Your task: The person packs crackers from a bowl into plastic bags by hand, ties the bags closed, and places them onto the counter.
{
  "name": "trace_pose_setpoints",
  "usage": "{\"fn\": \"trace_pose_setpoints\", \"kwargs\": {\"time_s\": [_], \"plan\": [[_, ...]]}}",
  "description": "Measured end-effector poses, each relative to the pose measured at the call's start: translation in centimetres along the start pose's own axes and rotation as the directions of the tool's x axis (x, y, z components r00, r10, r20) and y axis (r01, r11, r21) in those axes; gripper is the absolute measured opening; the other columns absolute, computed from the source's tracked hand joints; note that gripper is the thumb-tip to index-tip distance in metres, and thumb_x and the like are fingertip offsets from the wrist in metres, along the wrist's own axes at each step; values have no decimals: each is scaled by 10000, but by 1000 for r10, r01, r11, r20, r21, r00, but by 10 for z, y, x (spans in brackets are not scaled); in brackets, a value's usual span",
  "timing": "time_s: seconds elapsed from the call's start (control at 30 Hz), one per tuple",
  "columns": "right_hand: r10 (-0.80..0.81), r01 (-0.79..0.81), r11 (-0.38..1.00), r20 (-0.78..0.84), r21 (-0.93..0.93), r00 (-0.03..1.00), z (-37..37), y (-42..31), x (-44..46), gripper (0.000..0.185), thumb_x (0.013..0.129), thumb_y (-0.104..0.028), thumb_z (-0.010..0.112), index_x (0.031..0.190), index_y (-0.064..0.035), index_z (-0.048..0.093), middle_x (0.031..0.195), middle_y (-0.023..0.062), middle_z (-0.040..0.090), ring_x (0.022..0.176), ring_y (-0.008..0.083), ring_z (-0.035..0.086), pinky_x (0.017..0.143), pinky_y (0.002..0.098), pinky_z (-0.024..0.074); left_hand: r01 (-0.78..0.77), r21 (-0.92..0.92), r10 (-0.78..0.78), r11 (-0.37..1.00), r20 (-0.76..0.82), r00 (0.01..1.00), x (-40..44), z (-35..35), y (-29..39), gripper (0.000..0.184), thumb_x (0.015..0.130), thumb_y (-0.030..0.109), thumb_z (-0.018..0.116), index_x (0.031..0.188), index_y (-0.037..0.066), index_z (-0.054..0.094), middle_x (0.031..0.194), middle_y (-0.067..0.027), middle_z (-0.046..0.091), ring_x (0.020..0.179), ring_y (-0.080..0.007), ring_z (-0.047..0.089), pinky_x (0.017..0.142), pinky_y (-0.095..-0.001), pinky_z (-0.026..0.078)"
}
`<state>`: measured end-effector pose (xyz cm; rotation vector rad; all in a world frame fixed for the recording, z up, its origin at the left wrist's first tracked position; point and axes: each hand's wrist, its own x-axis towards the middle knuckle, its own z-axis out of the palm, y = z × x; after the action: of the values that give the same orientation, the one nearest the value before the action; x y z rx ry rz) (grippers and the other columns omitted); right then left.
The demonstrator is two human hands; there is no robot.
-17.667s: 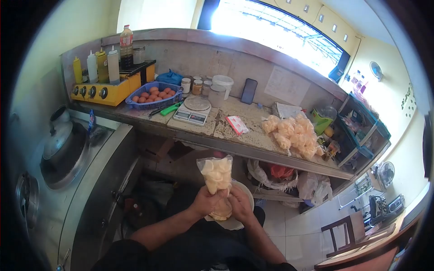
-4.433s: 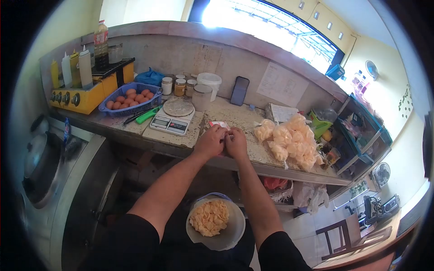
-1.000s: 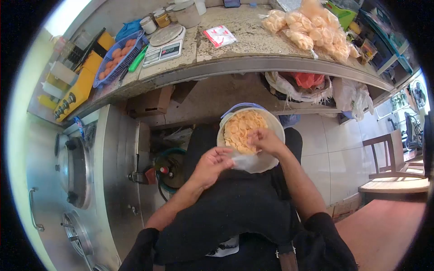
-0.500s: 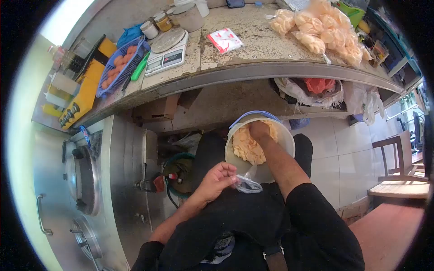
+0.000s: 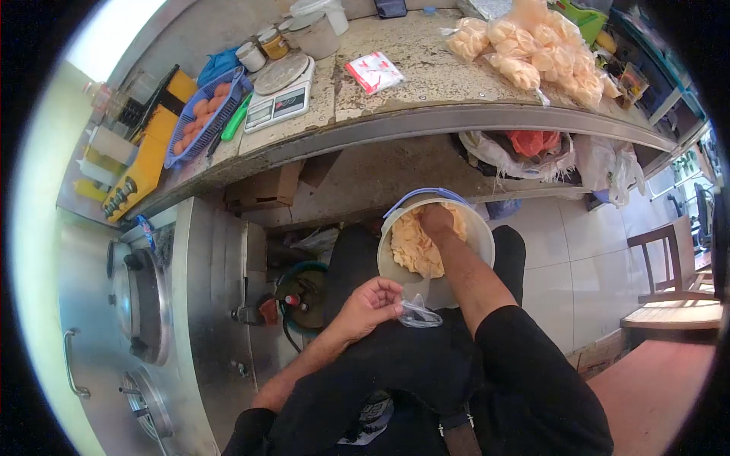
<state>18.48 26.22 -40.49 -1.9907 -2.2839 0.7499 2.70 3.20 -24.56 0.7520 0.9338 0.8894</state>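
Note:
Between my knees stands a round whitish bucket (image 5: pixel 483 247) with a blue handle, holding pale orange crackers (image 5: pixel 411 245). My right hand (image 5: pixel 436 220) reaches down into the crackers, and its fingertips are hidden among them. Just outside the near left rim, my left hand (image 5: pixel 370 308) pinches the edge of a clear plastic bag (image 5: pixel 420 312) between thumb and fingers. The bag hangs loose and looks empty, over my dark clothing.
On the counter (image 5: pixel 403 49) are filled cracker bags (image 5: pixel 532 49), a red-and-white packet (image 5: pixel 375 72), a kitchen scale (image 5: pixel 280 106), a blue egg basket (image 5: pixel 199 121) and jars. A stove (image 5: pixel 141 304) is at left, a wooden chair (image 5: pixel 669 266) at right.
My view tilted down from the counter to the bucket. Since a second ago my right hand has sunk deeper into the crackers, and my left hand has moved the bag slightly down, off the bucket.

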Motion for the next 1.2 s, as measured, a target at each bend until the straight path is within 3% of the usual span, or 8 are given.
{"fn": "trace_pose_setpoints", "kwargs": {"time_s": [0.23,0.43,0.53,0.6,0.67,0.73,0.9,1.2], "plan": [[-150,156,986,93,-57,984,-41,-12,-55,306,820,-257,641,1043,-49,675,1050,169,671,935,315,658,801,427,527,-42,-11,42,999,-29,999,4,1,-5,333,826,-38,651,1123,21,512,935,-37,575,857,-108,570,766,-261,509],[-448,401,675,-88,619,890,-186,-48,-230,280,796,-221,727,1013,-47,691,769,122,666,712,180,663,647,322,509,-103,49,108,993,-116,987,8,5,-6,304,831,-20,654,1113,7,541,937,-27,597,810,-79,572,739,-228,490],[-781,820,352,-341,451,523,-271,-69,-301,214,789,-188,701,962,-61,696,840,79,675,661,226,635,618,321,514,-74,282,117,957,-140,983,12,7,-10,277,818,24,685,1071,1,575,879,-30,623,761,-75,581,699,-227,488],[-836,900,-43,-508,434,205,-292,-72,-325,207,805,-197,673,949,-50,683,838,92,673,720,245,655,656,336,522,-24,492,103,870,-135,985,12,13,-10,265,812,36,697,1052,0,592,851,-27,630,750,-78,585,682,-230,491],[-875,876,-162,-476,455,85,-315,-78,-342,431,838,-306,678,1192,-113,523,1158,166,553,833,281,643,708,405,524,36,694,86,719,-139,987,9,20,0,263,811,24,699,1052,1,598,839,-16,625,763,-85,586,678,-233,498],[-906,894,-57,-399,444,140,-321,-79,-346,541,843,-341,683,1288,-124,464,1268,194,519,899,303,636,748,426,523,46,746,129,664,-174,976,5,19,1,218,810,30,701,1005,5,604,829,-23,626,770,-89,591,676,-235,501],[-618,702,632,-333,329,712,-261,-72,-311,454,750,-250,746,1112,-26,588,1026,164,634,895,319,632,796,381,511,-85,515,207,853,-185,961,10,10,-7,170,833,41,682,966,19,580,865,-58,641,786,-116,618,696,-255,514],[-191,208,862,-83,462,978,-118,-7,-254,245,795,-233,711,894,-37,603,802,146,657,755,335,645,678,418,510,50,-365,-33,930,53,998,10,22,2,159,897,6,573,1041,52,524,966,-89,635,901,-181,630,821,-336,514]]}}
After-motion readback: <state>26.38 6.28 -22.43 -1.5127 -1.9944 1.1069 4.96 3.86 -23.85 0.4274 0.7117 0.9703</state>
